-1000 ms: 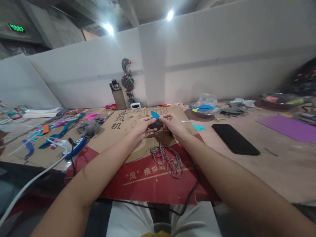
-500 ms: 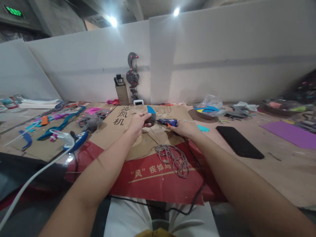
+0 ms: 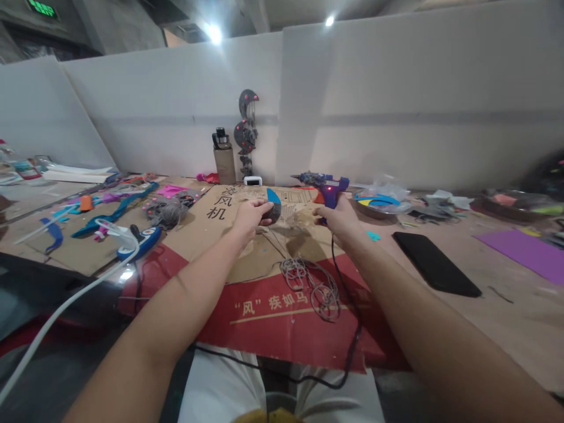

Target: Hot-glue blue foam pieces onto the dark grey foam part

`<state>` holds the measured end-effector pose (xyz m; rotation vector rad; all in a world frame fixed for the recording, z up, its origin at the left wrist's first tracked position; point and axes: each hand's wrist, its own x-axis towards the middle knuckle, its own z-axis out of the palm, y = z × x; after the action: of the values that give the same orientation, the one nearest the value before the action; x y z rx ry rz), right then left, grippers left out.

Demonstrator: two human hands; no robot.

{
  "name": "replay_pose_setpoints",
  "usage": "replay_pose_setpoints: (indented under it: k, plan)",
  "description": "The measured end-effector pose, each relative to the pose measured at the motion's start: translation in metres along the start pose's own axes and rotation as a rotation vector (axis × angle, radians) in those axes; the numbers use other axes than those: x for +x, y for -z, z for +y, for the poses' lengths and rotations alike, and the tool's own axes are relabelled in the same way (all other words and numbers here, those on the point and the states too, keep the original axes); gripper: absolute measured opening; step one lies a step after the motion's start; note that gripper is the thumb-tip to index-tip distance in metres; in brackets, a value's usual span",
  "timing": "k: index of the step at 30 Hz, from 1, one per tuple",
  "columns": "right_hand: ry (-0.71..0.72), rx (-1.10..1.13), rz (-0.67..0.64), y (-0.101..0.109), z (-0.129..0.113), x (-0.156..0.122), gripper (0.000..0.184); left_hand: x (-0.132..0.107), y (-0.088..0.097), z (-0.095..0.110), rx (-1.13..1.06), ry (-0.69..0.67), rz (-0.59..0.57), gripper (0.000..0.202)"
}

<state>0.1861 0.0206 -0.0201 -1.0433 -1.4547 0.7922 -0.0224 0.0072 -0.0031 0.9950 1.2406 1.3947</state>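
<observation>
On my feed: left hand (image 3: 252, 215) pinches the blue-grey piece (image 3: 274, 204) above the cardboard (image 3: 268, 343); right hand (image 3: 336, 216) grips the glue gun (image 3: 331, 191), apart from it. Lower part grey, tip bare blue; string (image 3: 325, 301) lies loose.

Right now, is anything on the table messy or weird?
Yes, two things. The grayish yarn lies in tangled loops on the cardboard instead of neatly wound. The glue gun in the right hand looks odd too: lumpy and mottled along its top, though I can't tell what's stuck there.
</observation>
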Motion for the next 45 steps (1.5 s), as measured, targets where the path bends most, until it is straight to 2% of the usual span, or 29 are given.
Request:
replay_pose_setpoints:
  k: [2, 5, 10, 13, 17, 26, 31, 45]
  plan:
    - [0.001, 0.110, -0.018, -0.006, -0.015, -0.007, 0.046, 0.000, 0.000, 0.000, 0.004, 0.004, 0.019, 0.006]
    - [0.013, 0.117, -0.132, -0.013, -0.031, -0.016, 0.037, 0.000, 0.001, 0.001, 0.009, -0.020, -0.002, 0.007]
    - [0.146, -0.135, -0.094, -0.016, -0.046, -0.024, 0.023, -0.003, 0.001, 0.002, 0.003, -0.072, -0.019, 0.008]
    - [0.224, -0.301, -0.099, -0.016, -0.052, -0.027, 0.024, -0.003, 0.001, 0.003, -0.012, -0.054, -0.010, 0.008]
    - [0.259, -0.417, -0.116, -0.016, -0.052, -0.030, 0.032, -0.001, 0.001, 0.003, -0.017, -0.036, -0.003, 0.005]
    - [0.249, -0.534, -0.156, -0.014, -0.057, -0.034, 0.029, -0.001, 0.000, 0.001, -0.018, -0.052, -0.016, 0.006]
    - [0.268, -0.526, -0.173, -0.014, -0.058, -0.034, 0.030, -0.003, 0.000, 0.003, 0.008, -0.041, 0.001, 0.007]
    - [0.263, -0.529, -0.195, -0.017, -0.042, -0.031, 0.035, 0.000, 0.002, 0.002, 0.097, -0.094, 0.047, 0.007]
